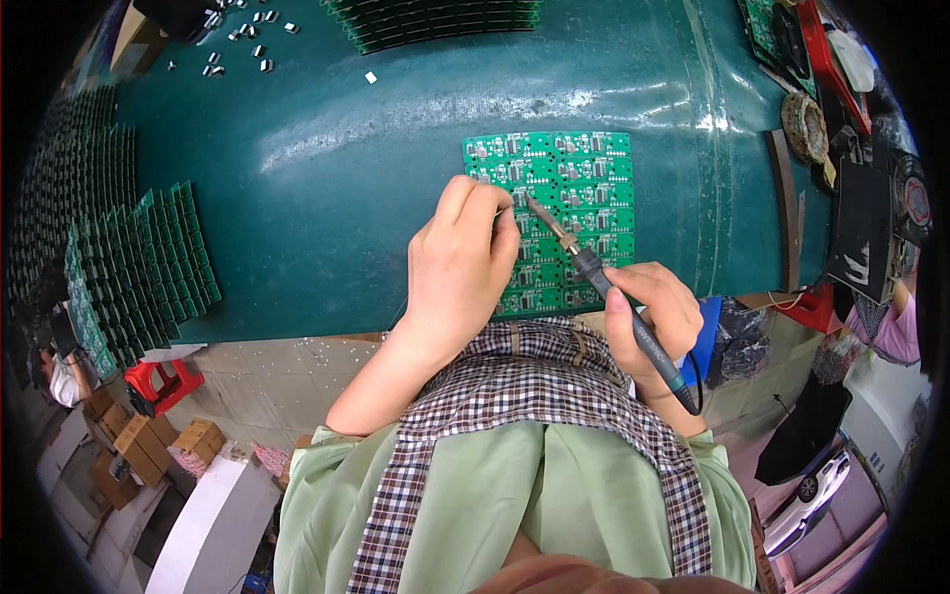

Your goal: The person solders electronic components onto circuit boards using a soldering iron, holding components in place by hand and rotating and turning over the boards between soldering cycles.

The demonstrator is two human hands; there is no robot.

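Note:
A green circuit board panel [599, 223], divided into several small repeated boards, lies flat on the dark green table mat near its front edge. My right hand [658, 312] is closed around the grey handle of a soldering iron [594, 269]. Its metal tip points up and left, down at the panel's left-middle part. Beside that tip, my left hand [460, 247] rests over the panel's left edge with fingers pinched together. What sits between those fingertips is too small to make out; a thin line shows near the left wrist.
Standing rows of green circuit boards [148, 267] fill the left side, with another stack [435, 22] at the back. Small metal parts [259, 49] lie scattered back left. On the right are a dark bar [782, 208], a round brown holder [805, 127] and a red tray [836, 69].

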